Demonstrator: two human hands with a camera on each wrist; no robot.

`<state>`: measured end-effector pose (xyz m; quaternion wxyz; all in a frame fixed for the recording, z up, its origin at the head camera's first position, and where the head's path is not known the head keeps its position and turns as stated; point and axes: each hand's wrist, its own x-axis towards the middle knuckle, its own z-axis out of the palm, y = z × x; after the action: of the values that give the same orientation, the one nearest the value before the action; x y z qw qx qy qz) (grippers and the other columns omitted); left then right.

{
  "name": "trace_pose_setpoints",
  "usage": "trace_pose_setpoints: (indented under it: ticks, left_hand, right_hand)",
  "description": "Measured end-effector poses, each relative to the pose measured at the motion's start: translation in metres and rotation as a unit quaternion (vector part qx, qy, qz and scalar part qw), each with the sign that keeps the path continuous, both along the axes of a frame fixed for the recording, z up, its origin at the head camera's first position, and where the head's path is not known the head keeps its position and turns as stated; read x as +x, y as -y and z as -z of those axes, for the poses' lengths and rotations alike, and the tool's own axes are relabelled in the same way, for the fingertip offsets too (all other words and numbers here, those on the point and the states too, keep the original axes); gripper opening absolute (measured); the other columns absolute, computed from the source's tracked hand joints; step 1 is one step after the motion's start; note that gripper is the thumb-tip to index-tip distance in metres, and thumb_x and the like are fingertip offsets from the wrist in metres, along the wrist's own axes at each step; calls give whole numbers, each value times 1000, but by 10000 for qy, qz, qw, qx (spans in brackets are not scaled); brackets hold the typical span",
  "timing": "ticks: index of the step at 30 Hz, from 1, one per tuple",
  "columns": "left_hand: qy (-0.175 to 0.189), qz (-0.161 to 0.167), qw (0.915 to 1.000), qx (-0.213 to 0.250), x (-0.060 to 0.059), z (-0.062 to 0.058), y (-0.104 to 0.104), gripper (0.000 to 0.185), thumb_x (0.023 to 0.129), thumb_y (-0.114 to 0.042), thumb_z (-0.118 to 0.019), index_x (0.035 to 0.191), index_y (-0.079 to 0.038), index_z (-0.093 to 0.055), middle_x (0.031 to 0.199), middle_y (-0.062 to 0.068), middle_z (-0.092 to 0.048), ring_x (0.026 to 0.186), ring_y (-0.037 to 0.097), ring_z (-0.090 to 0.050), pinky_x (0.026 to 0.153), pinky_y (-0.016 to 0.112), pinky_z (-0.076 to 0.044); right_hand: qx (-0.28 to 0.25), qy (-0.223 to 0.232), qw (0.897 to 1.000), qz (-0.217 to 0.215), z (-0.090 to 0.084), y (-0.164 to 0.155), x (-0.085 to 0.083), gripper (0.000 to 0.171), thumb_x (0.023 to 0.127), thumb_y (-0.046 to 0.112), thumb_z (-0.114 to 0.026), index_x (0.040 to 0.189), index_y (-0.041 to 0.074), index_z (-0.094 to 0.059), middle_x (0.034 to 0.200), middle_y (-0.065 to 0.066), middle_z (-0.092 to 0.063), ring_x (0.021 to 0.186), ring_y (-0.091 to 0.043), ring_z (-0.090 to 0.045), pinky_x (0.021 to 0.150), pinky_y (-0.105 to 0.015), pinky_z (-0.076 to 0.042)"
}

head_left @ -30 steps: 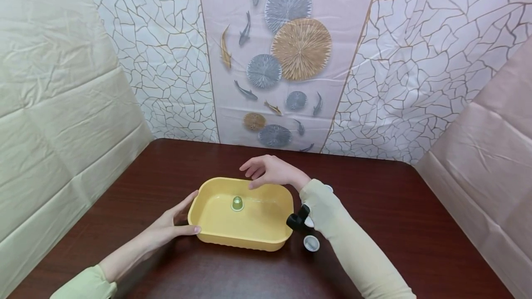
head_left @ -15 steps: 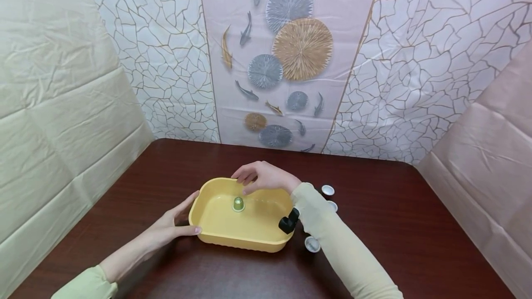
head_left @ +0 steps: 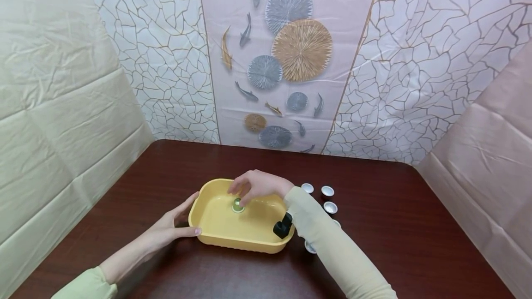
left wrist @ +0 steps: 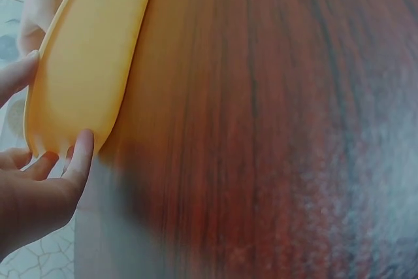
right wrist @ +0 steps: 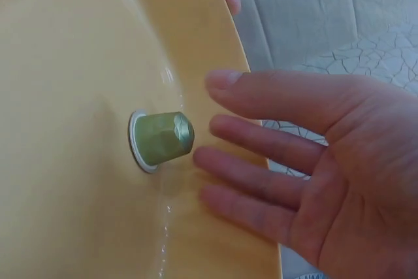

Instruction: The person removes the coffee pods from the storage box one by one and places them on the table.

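A green coffee capsule [head_left: 238,206] stands on its white rim inside a yellow plastic basin [head_left: 249,232]. My left hand [head_left: 170,225] holds the basin's left end, thumb at the front side and fingers farther back; in the left wrist view, fingertips press the basin's outer wall [left wrist: 91,50]. My right hand [head_left: 259,186] reaches over the basin's far rim and hovers right by the capsule. In the right wrist view, the fingers and thumb of the right hand [right wrist: 346,155] are apart, a small gap from the capsule's narrow top [right wrist: 184,132].
Several upturned capsules with pale lids, such as one capsule [head_left: 327,191], lie on the dark wooden table [head_left: 382,216] right of the basin. The right forearm partly covers some. A black wrist camera [head_left: 282,227] hangs over the basin's right end. Patterned cloth [head_left: 299,105] hangs behind.
My right hand has moved left and down, from above the far rim to the green capsule. More capsules show beside the forearm. The left hand and basin have stayed put.
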<state>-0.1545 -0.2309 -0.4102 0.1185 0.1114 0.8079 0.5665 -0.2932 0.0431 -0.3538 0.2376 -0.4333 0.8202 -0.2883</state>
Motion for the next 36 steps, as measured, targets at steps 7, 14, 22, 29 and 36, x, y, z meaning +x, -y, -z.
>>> trace_pose_setpoints:
  ticks: [7,14,22,29,36]
  left_hand:
    - [2,14,10000,55,1,0,0,93,86,-21,-76,159,-29,-19,155,19,-38,134,35,-47,96,30,-42]
    - [13,-41,10000,-24,1,0,0,93,86,-22,-76,159,-28,-19,158,18,-35,136,38,-45,99,40,-40]
    - [-10,-52,10000,-37,1,0,-2,92,86,-21,-75,159,-27,-19,157,19,-36,136,38,-45,99,39,-41]
    - [-10,-87,9999,-60,2,-1,-2,92,86,-22,-75,159,-27,-19,159,17,-33,138,39,-43,101,43,-40]
    - [42,-117,9999,-92,3,-3,-3,92,86,-23,-75,159,-27,-19,162,16,-28,140,42,-39,104,49,-39]
  right_hand:
    - [387,-113,9992,-18,8,6,2,43,81,8,-80,122,7,-69,122,-10,-71,109,-23,-69,89,-20,-50]
    - [532,8,9985,-163,12,8,5,44,79,2,-80,121,3,-69,114,-11,-73,103,-22,-69,84,-17,-50]
    - [560,-65,9982,-181,15,11,5,37,77,0,-81,113,4,-71,110,-10,-74,101,-20,-70,82,-16,-51]
    - [919,-619,9935,-248,16,17,4,24,80,4,-79,102,11,-75,99,-1,-75,93,-13,-68,76,-15,-49]
    - [971,-649,9928,-270,14,18,4,17,82,9,-80,97,13,-75,96,1,-75,88,-6,-65,75,-16,-49]
